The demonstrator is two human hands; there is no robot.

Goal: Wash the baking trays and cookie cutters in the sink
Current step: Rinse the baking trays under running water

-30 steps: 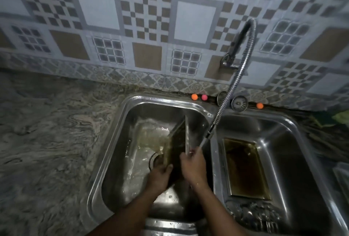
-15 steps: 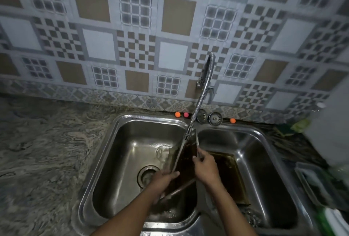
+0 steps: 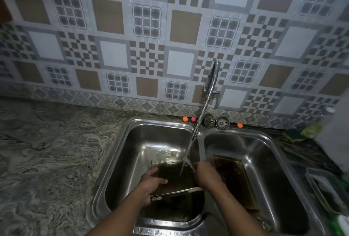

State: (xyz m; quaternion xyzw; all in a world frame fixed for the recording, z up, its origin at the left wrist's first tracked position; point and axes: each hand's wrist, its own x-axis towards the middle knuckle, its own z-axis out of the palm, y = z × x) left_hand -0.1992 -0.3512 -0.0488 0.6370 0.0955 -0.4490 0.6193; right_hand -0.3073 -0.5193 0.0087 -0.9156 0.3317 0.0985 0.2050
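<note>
A dark baking tray (image 3: 175, 177) is held over the left basin of the steel double sink (image 3: 113, 158), its inside facing up. My left hand (image 3: 151, 183) grips its left edge and my right hand (image 3: 206, 176) holds its right edge. Water runs from the flexible faucet hose (image 3: 204, 107) onto the tray's far right part. A second dark baking tray (image 3: 236, 179) lies flat in the right basin. Small metal pieces at the right basin's near end (image 3: 264, 223) are too blurred to name.
Two metal strainer plugs (image 3: 216, 121) and small orange and pink balls (image 3: 186, 119) sit on the sink's back ledge. A marbled stone counter (image 3: 47, 160) spreads to the left. A container (image 3: 326, 188) and a white object stand on the right.
The tray stood on edge a second ago; now it lies flatter, inside up, under the water. The camera has tilted up and shows more wall.
</note>
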